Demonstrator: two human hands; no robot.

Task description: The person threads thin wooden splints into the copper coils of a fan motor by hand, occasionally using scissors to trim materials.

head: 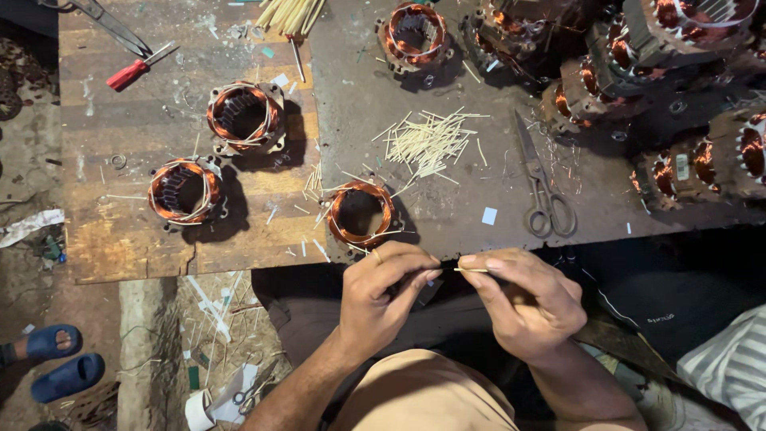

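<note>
The worktop (447, 215) carries several copper-wound stators; the nearest stator (360, 212) stands at its front edge, just beyond the left hand (381, 297) and up-left of the right hand (523, 303). Scissors (542, 187) lie to the right, near a loose heap of sticks (427, 144). Both hands are closed in a pinch on one thin stick (471, 270), which lies roughly level, left to right, between the fingertips, in front of the worktop edge.

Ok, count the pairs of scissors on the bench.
1: grey scissors lying on the dark bench top, right of the pile of sticks, beyond the right hand. More may be hidden among the motor parts.
</note>
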